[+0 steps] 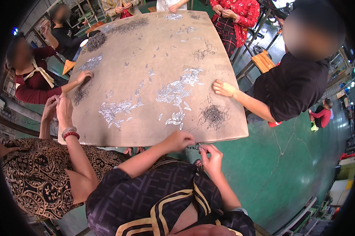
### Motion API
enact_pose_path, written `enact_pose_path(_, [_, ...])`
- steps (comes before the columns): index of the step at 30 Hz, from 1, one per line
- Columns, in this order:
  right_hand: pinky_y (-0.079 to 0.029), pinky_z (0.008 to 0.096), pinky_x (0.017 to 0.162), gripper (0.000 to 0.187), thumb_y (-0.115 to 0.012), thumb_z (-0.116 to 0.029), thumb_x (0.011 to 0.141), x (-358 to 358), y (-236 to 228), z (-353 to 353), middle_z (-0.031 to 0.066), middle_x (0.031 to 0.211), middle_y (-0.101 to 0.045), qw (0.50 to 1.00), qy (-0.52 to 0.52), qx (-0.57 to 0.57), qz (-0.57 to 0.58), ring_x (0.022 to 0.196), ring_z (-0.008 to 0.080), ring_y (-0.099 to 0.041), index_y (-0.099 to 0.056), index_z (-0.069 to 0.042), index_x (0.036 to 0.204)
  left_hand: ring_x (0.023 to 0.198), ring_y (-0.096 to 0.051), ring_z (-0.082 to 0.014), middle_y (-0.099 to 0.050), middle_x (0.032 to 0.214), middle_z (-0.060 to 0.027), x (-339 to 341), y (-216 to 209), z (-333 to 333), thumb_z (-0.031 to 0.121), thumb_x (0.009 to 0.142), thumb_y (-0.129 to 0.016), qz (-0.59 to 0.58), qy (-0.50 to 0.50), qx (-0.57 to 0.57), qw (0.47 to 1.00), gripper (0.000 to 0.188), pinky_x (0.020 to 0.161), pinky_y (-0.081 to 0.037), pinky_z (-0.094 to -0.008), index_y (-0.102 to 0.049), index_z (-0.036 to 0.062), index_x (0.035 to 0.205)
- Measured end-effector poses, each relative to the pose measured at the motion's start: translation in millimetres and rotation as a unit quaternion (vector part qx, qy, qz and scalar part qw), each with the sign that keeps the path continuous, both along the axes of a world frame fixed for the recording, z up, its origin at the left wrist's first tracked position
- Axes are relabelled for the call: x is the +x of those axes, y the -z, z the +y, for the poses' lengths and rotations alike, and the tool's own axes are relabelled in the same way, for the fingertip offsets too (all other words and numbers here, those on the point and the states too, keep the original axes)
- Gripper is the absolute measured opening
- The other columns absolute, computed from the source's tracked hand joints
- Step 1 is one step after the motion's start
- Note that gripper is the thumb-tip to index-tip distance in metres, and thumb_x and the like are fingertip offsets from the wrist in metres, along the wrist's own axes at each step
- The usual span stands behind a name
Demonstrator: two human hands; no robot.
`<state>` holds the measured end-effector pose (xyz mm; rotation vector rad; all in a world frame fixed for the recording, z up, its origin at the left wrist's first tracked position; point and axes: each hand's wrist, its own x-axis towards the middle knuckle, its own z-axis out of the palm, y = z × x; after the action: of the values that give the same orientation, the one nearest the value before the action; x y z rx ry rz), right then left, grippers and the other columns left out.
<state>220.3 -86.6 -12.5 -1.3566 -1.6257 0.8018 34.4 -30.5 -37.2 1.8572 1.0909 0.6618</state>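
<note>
My left hand [180, 141] is closed just off the near edge of the table, its fingertips bent together and slightly blurred. Whatever it grips cannot be made out. Close to its right, my right hand [211, 157] pinches a small dark piece [199, 146] between thumb and forefinger, with more dark bits showing between the two hands. On the brown-covered table [146, 126] ahead lie a heap of shiny, pale elongated loops [173, 92] and, to the right, a tangled pile of thin dark wire pieces [213, 115].
A person in a patterned top [36, 173] works close on my left, both hands raised. Another in black [291, 86] rests a hand [224, 87] on the table's right side. More people sit around the far and left edges. A wooden stool [263, 61] stands at the right.
</note>
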Motion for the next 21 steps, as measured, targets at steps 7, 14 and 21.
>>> enact_pose_path(7, [-0.049, 0.0296, 0.058, 0.007, -0.066, 0.002, 0.077, 4.3, -7.5, -4.2, 0.0123, 0.073, -0.062, 1.000, -0.007, 0.006, -0.012, 0.060, 0.0217, -0.061, -0.064, 0.001, 0.083, 0.081, -0.060, -0.0282, -0.063, 0.081, -0.0102, 27.9, 79.1, 86.7, 0.015, 0.076, -0.058, 0.249, -0.089, 0.237, 0.935, 0.014, 0.075, -0.049, -0.0383, -0.067, 0.0042, 0.075])
enact_pose_path(14, [-0.049, 0.0296, 0.057, 0.007, -0.066, 0.001, 0.077, 8.2, 1.8, -6.1, 0.0127, 0.073, -0.061, 1.000, 0.003, -0.004, 0.000, 0.060, 0.0223, -0.062, -0.064, 0.001, 0.085, 0.077, -0.061, -0.0271, -0.064, 0.077, -0.0100, 66.6, 65.0, 108.6, 0.014, 0.071, -0.055, 0.368, -0.052, 0.270, 0.888, 0.016, 0.068, -0.051, -0.0388, -0.068, 0.0055, 0.066])
enact_pose_path(21, [-0.048, 0.0297, 0.057, 0.008, -0.066, 0.001, 0.077, 14.0, 6.3, -9.1, 0.0137, 0.073, -0.061, 1.000, 0.003, -0.009, 0.001, 0.060, 0.0229, -0.062, -0.064, 0.001, 0.085, 0.070, -0.064, -0.0287, -0.066, 0.074, -0.0143, 72.9, 73.1, 124.3, 0.014, 0.070, -0.056, 0.400, -0.018, 0.282, 0.872, 0.016, 0.063, -0.052, -0.0388, -0.068, 0.0054, 0.065])
